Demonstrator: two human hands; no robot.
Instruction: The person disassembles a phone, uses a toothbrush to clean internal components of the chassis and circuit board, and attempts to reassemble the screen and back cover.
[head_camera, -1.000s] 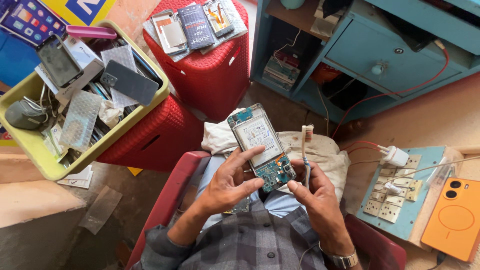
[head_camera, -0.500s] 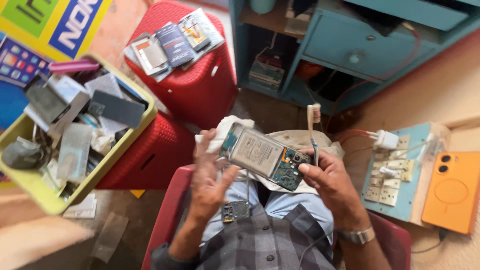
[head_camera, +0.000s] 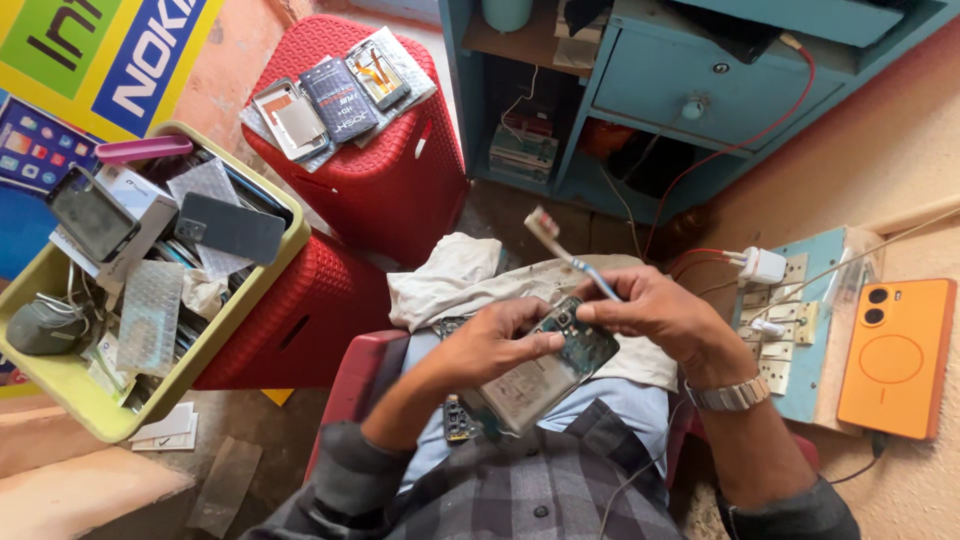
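Note:
An opened phone (head_camera: 545, 375) with its back off and circuit board showing rests over my lap. My left hand (head_camera: 495, 345) grips its upper left side. My right hand (head_camera: 650, 315) holds a toothbrush (head_camera: 572, 255) by the handle, bristles up and to the left, fingers close to the phone's top edge. A watch sits on my right wrist. A small circuit part (head_camera: 458, 418) lies on my lap under the phone. A crumpled pale cloth (head_camera: 450, 280) lies across my knees.
Two red plastic stools (head_camera: 400, 170) stand ahead, the upper one with phone parts (head_camera: 335, 95) on it. A yellow-green bin (head_camera: 120, 280) of phones and parts is at left. A blue switchboard with charger (head_camera: 790, 300) and an orange phone (head_camera: 895, 355) lie at right. Blue cabinet (head_camera: 700, 90) behind.
The phone has dropped lower and tilted toward my lap. My left hand has closed on it again. My right hand has swung the toothbrush so it points up-left.

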